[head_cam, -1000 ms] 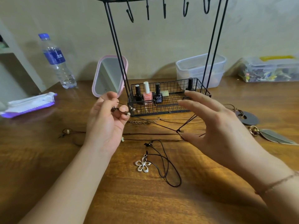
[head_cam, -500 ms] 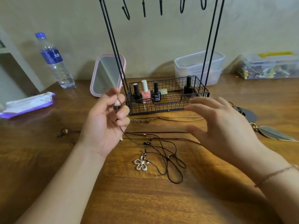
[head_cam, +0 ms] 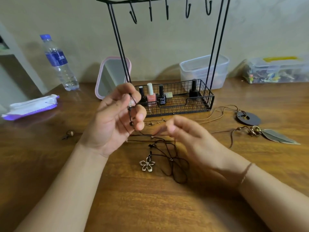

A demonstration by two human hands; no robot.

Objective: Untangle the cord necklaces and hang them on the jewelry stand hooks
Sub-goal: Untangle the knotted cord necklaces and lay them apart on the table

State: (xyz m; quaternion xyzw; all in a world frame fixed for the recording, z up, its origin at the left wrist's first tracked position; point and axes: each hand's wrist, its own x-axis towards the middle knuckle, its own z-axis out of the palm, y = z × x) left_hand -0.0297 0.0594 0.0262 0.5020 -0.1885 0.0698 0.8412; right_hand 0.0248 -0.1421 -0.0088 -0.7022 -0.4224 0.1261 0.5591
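Observation:
My left hand (head_cam: 113, 121) is raised above the table and pinches a thin dark cord necklace (head_cam: 133, 114) with small brown beads between thumb and fingers. The cord runs down to a tangle of black cord (head_cam: 172, 158) on the wood, beside a silver flower pendant (head_cam: 147, 164). My right hand (head_cam: 189, 139) hovers low over the tangle with fingers curled towards the cord; blur hides whether it holds any. The black jewelry stand (head_cam: 217, 39) rises behind, its hooks (head_cam: 167, 9) bare.
The stand's wire basket (head_cam: 207, 99) holds nail polish bottles. A disc pendant necklace (head_cam: 249, 118) and a leaf pendant necklace (head_cam: 277, 137) lie at the right. A water bottle (head_cam: 58, 62), wipes pack (head_cam: 31, 106), pink mirror (head_cam: 112, 77) and plastic boxes (head_cam: 204, 69) stand around.
My left hand has lifted the beaded cord end higher. My right hand let the taut cord go slack, dropped lower and moved left over the tangle, its fingers curling in.

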